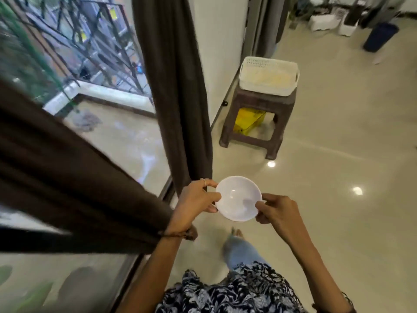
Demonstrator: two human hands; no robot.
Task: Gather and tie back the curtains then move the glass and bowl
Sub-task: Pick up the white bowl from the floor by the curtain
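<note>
A small white bowl (237, 197) is held level in front of me above the floor. My left hand (198, 199) pinches its left rim and my right hand (277, 211) pinches its right rim. The bowl holds nothing. Two dark brown curtains hang by the glass door: one gathered panel (178, 86) straight ahead, another (74, 177) stretching across the left of the view. No glass is in view.
A brown plastic stool (259, 123) stands ahead on the right with a white basket (268, 75) on top and a yellow thing (248, 119) under it. Glossy tiled floor (338, 154) spreads to the right. A dark blue bin (380, 37) and white boxes stand far back.
</note>
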